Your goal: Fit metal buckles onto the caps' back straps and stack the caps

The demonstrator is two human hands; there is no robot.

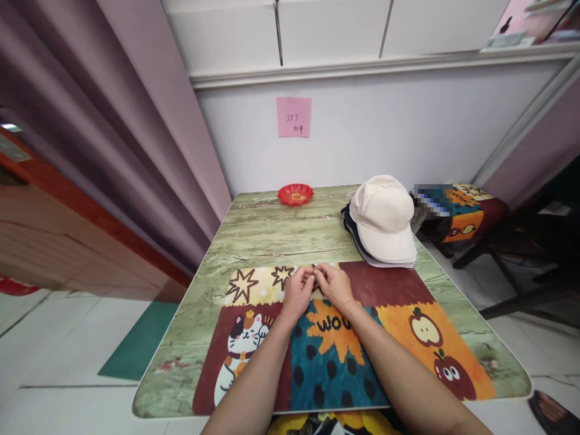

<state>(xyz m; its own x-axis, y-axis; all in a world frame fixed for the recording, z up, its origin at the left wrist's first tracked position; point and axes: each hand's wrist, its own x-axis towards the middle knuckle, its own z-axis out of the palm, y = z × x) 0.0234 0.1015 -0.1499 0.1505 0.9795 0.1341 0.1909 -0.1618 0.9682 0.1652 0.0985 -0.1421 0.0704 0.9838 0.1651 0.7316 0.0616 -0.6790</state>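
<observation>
Over the upper middle of a colourful printed mat [385, 284], my left hand [298, 292] and my right hand [334, 286] meet at the fingertips. Both are closed in a pinch, thumb against fingers. Whatever lies between the fingertips, if anything, is too small to make out. Beyond my right hand, a stack of caps sits at the table's right edge, with a cream cap [384, 208] on top and darker and pale brims below it. A red scalloped dish [295, 202] stands at the back of the table, apart from both hands.
The green wood-patterned table [267, 232] backs onto a white wall bearing a pink handwritten note [294, 117]. A mauve curtain [149, 121] hangs along the left. At the right are a dark chair [521, 266], another piece of printed mat [462, 226], and a sandalled foot [553, 412].
</observation>
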